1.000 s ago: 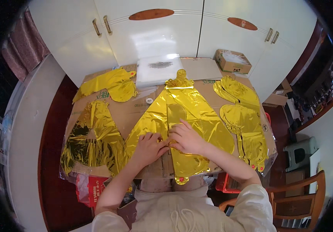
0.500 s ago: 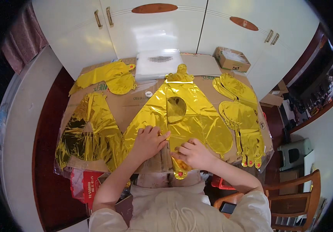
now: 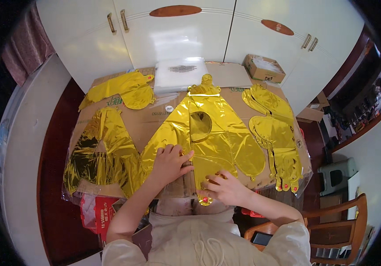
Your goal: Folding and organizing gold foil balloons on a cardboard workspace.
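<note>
A flat, uninflated gold foil balloon [image 3: 219,144] lies in the middle of the cardboard-covered table, wide below and narrow at its far end. It has a round darker patch and a rounded lobe on the right. My left hand [image 3: 171,164] rests on its near left part, fingers stretched out and pressing lightly. Over its near strip, by the tab with a red spot at the table edge, is my right hand [image 3: 226,188], fingers bent and apart. Whether its fingertips touch the foil is hard to see. Another gold foil balloon [image 3: 128,155], shaped like an A, lies to the left.
More gold foil balloons lie at the far left [image 3: 133,95] and in a layered group on the right [image 3: 261,128]. Clear plastic sleeves [image 3: 177,80] and a small carton [image 3: 265,71] stand at the back against white cabinets [image 3: 186,40]. A wooden chair [image 3: 359,230] is at right.
My right hand has slid slightly nearer to me and right along the foil strip, its fingers spreading. My left hand stays in place.
</note>
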Motion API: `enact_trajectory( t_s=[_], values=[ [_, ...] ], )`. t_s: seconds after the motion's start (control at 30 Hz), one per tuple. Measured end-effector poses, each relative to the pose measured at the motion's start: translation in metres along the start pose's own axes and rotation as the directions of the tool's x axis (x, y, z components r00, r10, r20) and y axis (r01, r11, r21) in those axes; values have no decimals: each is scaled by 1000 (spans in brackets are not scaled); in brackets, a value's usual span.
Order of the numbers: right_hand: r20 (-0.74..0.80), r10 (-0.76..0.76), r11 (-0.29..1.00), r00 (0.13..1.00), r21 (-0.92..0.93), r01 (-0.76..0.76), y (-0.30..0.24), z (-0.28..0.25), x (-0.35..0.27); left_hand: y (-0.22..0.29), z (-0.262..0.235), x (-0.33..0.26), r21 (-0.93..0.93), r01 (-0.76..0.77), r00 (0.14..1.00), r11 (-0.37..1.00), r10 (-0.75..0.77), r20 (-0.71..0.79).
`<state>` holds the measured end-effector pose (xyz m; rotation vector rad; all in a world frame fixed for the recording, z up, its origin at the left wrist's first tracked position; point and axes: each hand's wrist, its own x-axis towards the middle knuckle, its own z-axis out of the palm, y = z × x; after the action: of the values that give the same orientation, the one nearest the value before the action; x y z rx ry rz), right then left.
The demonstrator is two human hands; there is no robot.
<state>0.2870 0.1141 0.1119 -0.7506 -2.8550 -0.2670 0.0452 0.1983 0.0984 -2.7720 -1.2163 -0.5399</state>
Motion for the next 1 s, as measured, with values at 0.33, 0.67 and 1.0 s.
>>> enact_trajectory(
  t_s=[0.33, 0.67, 1.0],
  values=[
    [-107, 116, 934, 988, 351, -72, 8, -10, -21, 1, -3, 2, -40, 21, 999, 999, -19, 43],
    [-249, 371, 879, 895, 406, -251, 80, 18, 47, -30, -30, -2, 40, 367, 927, 929, -369, 72],
    [-201, 412, 873, 889, 368, -321, 103, 64, 73, -77, -34, -19, 64, 652, 720, 756, -643, 261]
  ],
)
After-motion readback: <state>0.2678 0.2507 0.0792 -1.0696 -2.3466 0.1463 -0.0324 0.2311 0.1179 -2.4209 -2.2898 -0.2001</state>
